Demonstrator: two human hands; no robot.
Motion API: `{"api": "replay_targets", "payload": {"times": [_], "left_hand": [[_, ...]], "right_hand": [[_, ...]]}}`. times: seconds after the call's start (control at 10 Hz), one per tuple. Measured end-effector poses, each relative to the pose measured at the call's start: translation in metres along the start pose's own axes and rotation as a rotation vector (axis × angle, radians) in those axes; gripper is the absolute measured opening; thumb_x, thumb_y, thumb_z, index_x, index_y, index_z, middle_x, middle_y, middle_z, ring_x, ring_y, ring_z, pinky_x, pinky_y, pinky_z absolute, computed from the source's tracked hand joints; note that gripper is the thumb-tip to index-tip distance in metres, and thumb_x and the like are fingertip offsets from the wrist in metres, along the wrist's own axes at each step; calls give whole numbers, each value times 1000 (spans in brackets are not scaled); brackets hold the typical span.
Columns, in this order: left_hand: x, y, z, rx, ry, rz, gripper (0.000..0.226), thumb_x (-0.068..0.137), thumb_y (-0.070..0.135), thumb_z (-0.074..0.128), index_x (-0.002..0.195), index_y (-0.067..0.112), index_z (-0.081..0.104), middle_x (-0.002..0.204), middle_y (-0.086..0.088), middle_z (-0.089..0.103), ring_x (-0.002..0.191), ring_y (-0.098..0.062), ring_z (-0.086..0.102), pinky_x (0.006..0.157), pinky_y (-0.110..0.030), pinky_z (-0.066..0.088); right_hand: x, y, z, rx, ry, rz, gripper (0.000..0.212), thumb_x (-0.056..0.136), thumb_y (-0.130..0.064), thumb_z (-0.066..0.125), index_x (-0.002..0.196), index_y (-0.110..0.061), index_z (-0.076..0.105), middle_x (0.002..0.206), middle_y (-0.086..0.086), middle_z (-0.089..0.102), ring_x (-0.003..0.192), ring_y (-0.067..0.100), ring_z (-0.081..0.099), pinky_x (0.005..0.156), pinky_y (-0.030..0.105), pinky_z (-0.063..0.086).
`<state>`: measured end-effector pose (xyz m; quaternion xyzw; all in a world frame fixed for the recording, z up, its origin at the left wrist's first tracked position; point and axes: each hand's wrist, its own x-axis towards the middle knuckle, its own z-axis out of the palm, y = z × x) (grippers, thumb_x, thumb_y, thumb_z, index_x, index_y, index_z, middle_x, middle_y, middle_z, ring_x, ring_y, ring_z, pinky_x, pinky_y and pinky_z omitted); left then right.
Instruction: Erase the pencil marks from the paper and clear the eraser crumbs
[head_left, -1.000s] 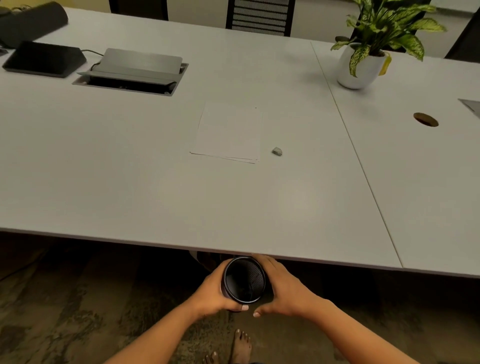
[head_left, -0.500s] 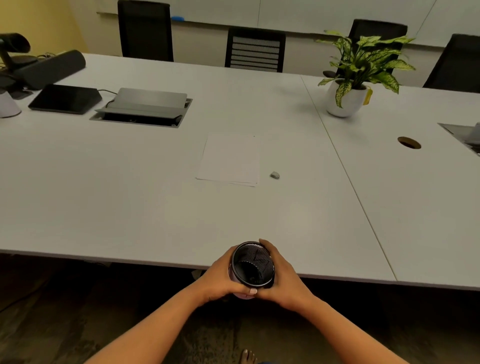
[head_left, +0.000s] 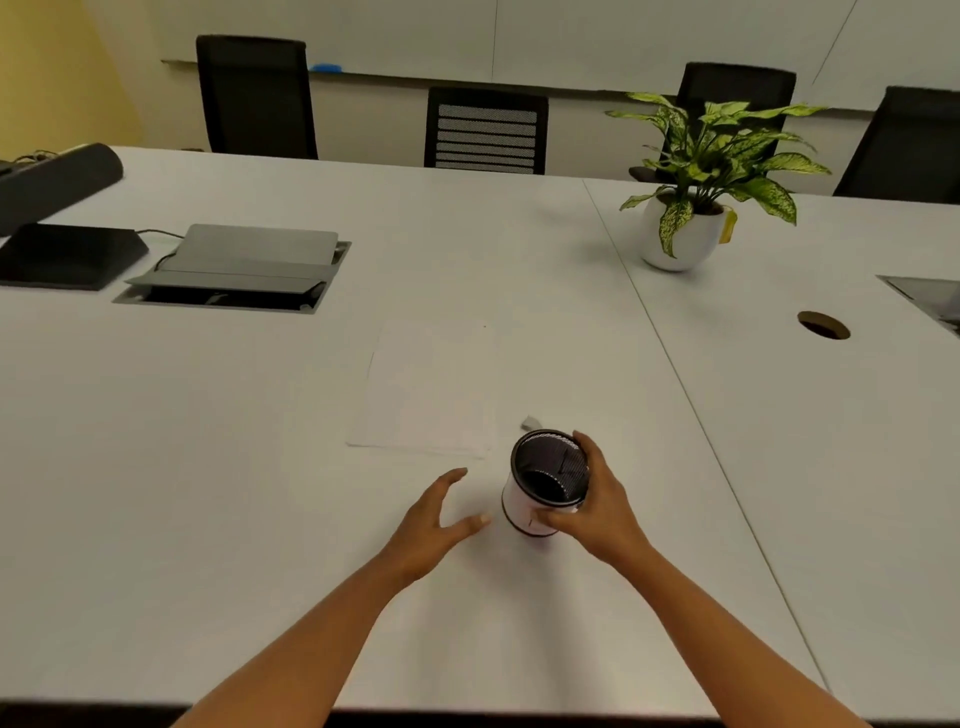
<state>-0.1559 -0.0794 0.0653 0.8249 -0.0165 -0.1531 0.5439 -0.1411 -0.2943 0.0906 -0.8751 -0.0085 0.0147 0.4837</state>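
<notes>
potted plant stood far right on white table | grey cable hatch lay propped open far left | black console just beside it | black chairs lined far side

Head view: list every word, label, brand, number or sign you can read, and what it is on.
No text is readable anywhere.
Yellow tag on the plant pot: too small to read.
White band of the mesh cup in the right hand: no print visible.
Paper: no marks legible.
</notes>
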Motion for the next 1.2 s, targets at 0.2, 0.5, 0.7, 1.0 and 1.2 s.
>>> {"api": "replay_targets", "payload": {"times": [0.2, 0.5, 0.7, 1.0, 1.2], "left_hand": [[87, 1, -5, 165, 177, -41, 52, 90, 41, 49, 137, 22, 35, 148, 2, 31, 137, -14, 26, 108, -28, 24], [165, -16, -4, 465, 274, -49, 57, 94, 41, 39, 143, 16, 25, 154, -1, 17, 143, -14, 8, 115, -32, 4], [190, -25, -2, 604, 329, -17, 88, 79, 74, 14, 145, 17, 20, 155, 0, 11, 143, -14, 3, 115, -35, 0], [200, -33, 0, 675, 273, -65, 112, 58, 80, -13, 145, 19, 21, 155, 2, 10, 143, -13, 4, 115, -36, 0], [204, -20, -1, 659, 264, -82, 123, 52, 83, -26, 145, 18, 20, 155, 0, 12, 143, -15, 3, 113, -34, -3]], "right_hand": [[94, 23, -35, 14, 114, 67, 105, 56, -12, 83, 139, -21, 19, 131, 3, 49, 118, 23, 47, 96, 33, 39], [192, 53, -54, 53, 222, 143, 102, 59, -12, 83, 139, -16, 20, 134, 6, 46, 120, 25, 45, 100, 38, 38], [227, 66, -53, 70, 254, 187, 102, 59, -13, 84, 139, -17, 21, 133, 6, 46, 119, 25, 45, 100, 38, 38], [236, 72, -51, 141, 271, 251, 111, 61, -8, 82, 142, -17, 8, 141, 9, 37, 128, 26, 36, 102, 34, 31], [196, 72, -41, -8, 113, 429, 116, 67, -17, 80, 142, -8, -7, 150, 16, 18, 136, 28, 22, 108, 39, 26]]}}
